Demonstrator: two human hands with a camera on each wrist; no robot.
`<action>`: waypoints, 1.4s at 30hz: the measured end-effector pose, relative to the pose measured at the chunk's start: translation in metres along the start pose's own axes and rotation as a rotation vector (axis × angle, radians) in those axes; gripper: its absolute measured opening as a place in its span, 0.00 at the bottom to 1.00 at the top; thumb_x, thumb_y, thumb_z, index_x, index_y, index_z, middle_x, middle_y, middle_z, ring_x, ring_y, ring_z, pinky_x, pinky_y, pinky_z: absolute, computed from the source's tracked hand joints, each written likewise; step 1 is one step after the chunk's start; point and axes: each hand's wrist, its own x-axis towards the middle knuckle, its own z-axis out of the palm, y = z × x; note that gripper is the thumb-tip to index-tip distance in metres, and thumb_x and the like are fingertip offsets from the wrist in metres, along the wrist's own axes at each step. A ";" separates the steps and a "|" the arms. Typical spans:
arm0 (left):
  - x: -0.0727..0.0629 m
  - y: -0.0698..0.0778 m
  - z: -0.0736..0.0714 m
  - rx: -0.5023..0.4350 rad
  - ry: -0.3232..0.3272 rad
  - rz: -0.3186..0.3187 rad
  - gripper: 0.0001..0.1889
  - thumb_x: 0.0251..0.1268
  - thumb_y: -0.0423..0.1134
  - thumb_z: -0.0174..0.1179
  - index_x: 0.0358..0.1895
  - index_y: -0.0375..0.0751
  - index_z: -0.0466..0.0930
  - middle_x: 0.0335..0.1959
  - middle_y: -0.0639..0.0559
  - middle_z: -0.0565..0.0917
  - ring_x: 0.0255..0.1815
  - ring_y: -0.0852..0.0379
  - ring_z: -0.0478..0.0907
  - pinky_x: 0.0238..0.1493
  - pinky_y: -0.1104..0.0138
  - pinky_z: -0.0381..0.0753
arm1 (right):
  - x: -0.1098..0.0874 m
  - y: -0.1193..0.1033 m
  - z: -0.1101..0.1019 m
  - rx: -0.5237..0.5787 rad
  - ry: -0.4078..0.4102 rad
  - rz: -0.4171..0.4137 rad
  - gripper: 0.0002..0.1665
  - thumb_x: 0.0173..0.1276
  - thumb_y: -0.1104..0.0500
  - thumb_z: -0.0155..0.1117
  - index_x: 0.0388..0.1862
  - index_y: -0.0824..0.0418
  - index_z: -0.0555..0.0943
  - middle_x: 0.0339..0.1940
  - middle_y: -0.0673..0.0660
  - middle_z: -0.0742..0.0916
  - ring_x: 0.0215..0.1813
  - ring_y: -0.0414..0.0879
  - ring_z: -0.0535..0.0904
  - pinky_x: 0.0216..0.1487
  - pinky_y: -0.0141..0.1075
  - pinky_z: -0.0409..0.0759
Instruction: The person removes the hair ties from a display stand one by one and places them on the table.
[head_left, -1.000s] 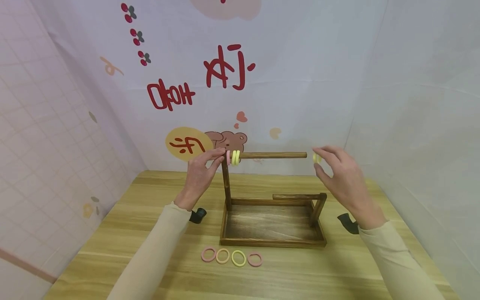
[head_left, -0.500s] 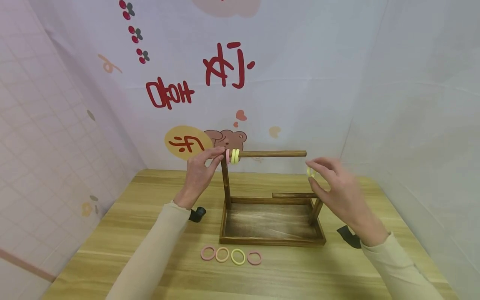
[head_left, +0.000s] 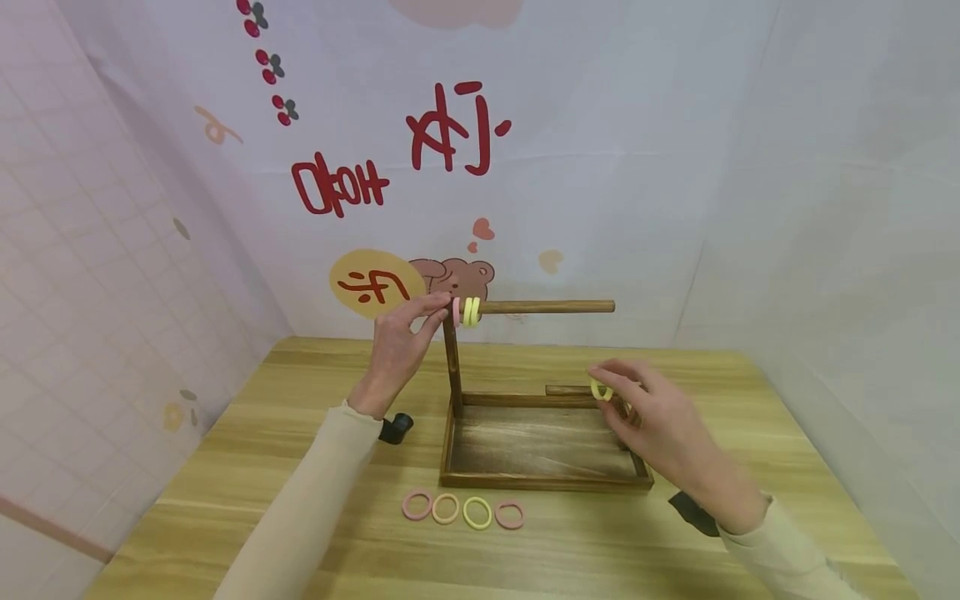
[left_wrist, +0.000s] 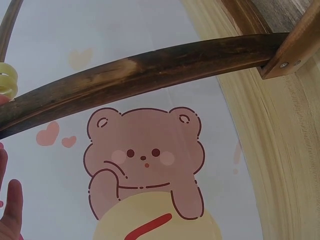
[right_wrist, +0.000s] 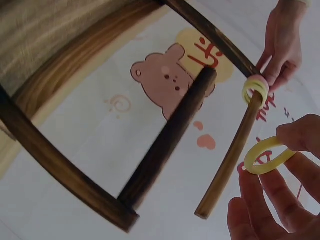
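A wooden stand [head_left: 452, 358] has a tray base, a long upper rod [head_left: 555, 307] and a shorter lower rod [head_left: 566, 390]. My left hand [head_left: 401, 346] pinches the top of its tall left post; in the left wrist view only fingertips [left_wrist: 14, 205] show. One pink ring [head_left: 456, 312] and two yellow rings [head_left: 472, 312] hang on the upper rod beside that hand. My right hand [head_left: 660, 425] pinches another yellow ring [right_wrist: 255, 162] between thumb and fingers. From the head it overlaps the lower rod; the right wrist view shows it around neither rod.
Several loose rings, pink, orange and yellow [head_left: 477, 513], lie in a row on the wooden table [head_left: 337, 542] before the tray [head_left: 547, 482]. Dark objects [head_left: 396, 428] sit by each wrist. A printed white cloth [head_left: 600, 167] hangs behind.
My right hand has come down and left with its yellow ring, from beside the upper rod's free end to the lower rod's height. The left hand stays at the post.
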 end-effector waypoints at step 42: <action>-0.002 0.001 0.002 0.007 0.010 -0.008 0.11 0.68 0.30 0.69 0.51 0.33 0.89 0.52 0.42 0.89 0.44 0.44 0.90 0.47 0.50 0.87 | -0.064 -0.047 0.080 0.097 -0.352 -0.007 0.28 0.52 0.63 0.83 0.54 0.58 0.86 0.50 0.50 0.88 0.51 0.45 0.86 0.51 0.41 0.86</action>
